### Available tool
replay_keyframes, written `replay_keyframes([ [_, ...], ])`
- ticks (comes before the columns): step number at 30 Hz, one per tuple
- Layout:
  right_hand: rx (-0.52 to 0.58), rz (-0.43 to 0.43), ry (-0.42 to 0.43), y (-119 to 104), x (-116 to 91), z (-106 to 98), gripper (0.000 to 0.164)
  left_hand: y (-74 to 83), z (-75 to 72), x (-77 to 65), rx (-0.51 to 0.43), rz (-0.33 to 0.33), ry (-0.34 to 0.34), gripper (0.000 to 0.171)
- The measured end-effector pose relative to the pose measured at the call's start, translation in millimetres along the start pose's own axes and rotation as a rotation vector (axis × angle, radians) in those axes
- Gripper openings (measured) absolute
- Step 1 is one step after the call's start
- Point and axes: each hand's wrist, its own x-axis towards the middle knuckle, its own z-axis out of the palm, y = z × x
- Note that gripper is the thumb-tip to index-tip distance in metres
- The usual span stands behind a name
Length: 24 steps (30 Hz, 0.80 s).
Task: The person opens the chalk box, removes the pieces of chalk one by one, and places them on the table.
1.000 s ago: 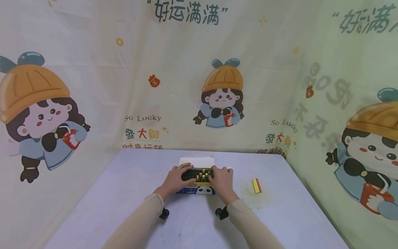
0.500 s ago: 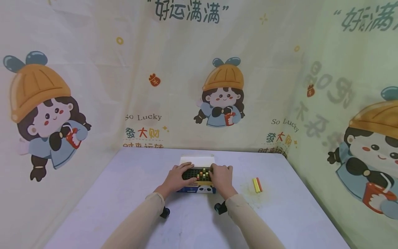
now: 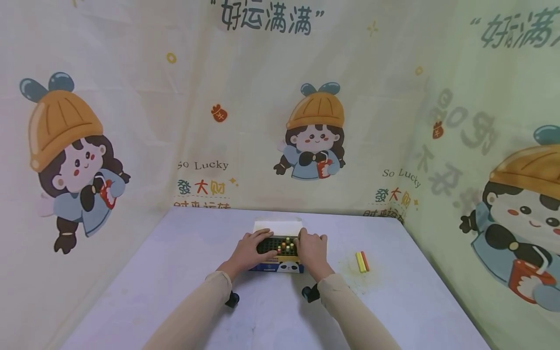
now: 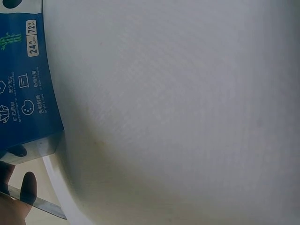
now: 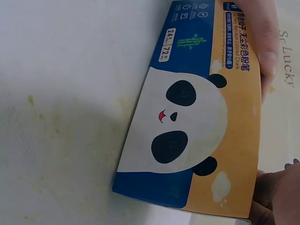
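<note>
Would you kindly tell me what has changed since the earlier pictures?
The right hand has turned slightly at the right end of the box; its thumb, earlier spread over the box, now barely shows. Whether it holds anything is hidden. The left hand, the box, the yellow stick and the red stick stayed put.

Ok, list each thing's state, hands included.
Chalk box: open
White flap: opened, at the box's far side
Chalk in box: upright, some holes unfilled
Loose chalk: lying flat
Table: marked around the loose chalk
Left hand: touching the box
Right hand: at box's right end, grip unclear
</note>
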Motion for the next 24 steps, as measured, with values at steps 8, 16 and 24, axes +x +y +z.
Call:
replay_keyframes([
  [8, 0.055, 0.006, 0.007, 3.8, 2.1, 0.3, 0.02, 1.0, 0.9, -0.5, -0.004, 0.0, 0.007, 0.078],
  [16, 0.134, -0.023, 0.027, 7.1, 1.6, -2.5, 0.016, 0.0, 2.1, 1.0, -0.002, 0.013, 0.01, 0.077],
  [24, 0.112, -0.024, -0.003, 7.2, 1.7, -2.5, 0.016, -1.3, 1.9, 1.2, 0.001, 0.022, 0.009, 0.076],
])
